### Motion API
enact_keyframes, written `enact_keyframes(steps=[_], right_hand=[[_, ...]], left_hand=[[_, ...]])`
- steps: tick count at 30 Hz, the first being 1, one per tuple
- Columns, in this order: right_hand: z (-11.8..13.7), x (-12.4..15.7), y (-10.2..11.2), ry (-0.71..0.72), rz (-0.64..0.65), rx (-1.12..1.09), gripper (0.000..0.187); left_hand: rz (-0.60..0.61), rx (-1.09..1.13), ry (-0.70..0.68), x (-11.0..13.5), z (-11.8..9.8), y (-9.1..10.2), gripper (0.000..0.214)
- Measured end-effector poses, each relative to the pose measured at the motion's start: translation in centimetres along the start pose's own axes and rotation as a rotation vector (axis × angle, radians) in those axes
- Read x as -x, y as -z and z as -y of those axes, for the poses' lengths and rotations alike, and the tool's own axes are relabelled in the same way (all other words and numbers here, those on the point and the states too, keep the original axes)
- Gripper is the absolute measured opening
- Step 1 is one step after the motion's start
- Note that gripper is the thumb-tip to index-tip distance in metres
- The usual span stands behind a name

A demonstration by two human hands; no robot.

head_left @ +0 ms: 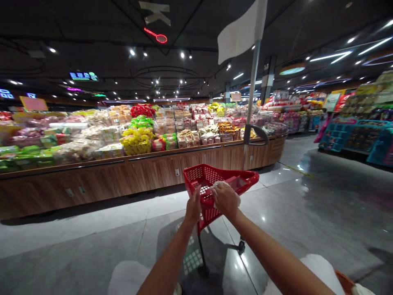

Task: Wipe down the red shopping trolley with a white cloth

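Observation:
A red plastic shopping cart (242, 177) stands in front of me on the grey floor, with a pole and a white flag (242, 30) rising from it. My left hand (193, 207) rests on the near rim of the cart, fingers curled against it. My right hand (225, 198) is closed on a white crumpled bag or cloth (238, 199) held at the cart's near edge. The inside of the basket is mostly hidden by my hands.
A long wooden display counter (138, 170) piled with packaged snacks runs across the left and middle. More shelves (353, 131) with blue crates stand at the right. Glossy floor tiles (307, 213) stretch ahead between them.

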State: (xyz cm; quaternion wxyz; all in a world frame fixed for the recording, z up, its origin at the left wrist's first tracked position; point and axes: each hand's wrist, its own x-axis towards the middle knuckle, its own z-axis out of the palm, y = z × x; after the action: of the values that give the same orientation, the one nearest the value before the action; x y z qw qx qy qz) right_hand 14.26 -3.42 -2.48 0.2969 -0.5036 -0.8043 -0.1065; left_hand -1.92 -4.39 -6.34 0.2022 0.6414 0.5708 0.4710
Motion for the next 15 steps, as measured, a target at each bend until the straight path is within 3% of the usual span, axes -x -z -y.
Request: enact_keyframes(steps=[4, 7, 9, 11, 13, 15], right_hand=[[1.2, 0.9, 1.1, -0.102, 0.101, 0.004, 0.039], [2.4, 1.6, 1.4, -0.141, 0.075, -0.084, 0.037], [2.8, 2.1, 1.1, -0.082, -0.012, -0.193, 0.034], [2.6, 2.3, 0.5, -0.02, -0.084, -0.328, 0.039], [1.5, 2.0, 0.2, 0.006, -0.102, -0.485, 0.044], [-0.3, 1.3, 0.4, -0.017, -0.103, -0.612, 0.046]], left_hand=[[0.025, 0.523, 0.103, 0.9, -0.8, -2.4, 0.056], [0.085, 0.807, 0.196, 0.5, -1.1, -2.8, 0.061], [0.056, 0.767, 0.232, 0.3, -1.3, -2.7, 0.06], [-0.018, 0.557, 0.159, 0.5, -1.6, -2.6, 0.053], [-0.027, 0.331, -0.031, 0.9, -2.0, -3.0, 0.048], [0.05, 0.177, -0.26, 1.3, -2.4, -3.9, 0.047]])
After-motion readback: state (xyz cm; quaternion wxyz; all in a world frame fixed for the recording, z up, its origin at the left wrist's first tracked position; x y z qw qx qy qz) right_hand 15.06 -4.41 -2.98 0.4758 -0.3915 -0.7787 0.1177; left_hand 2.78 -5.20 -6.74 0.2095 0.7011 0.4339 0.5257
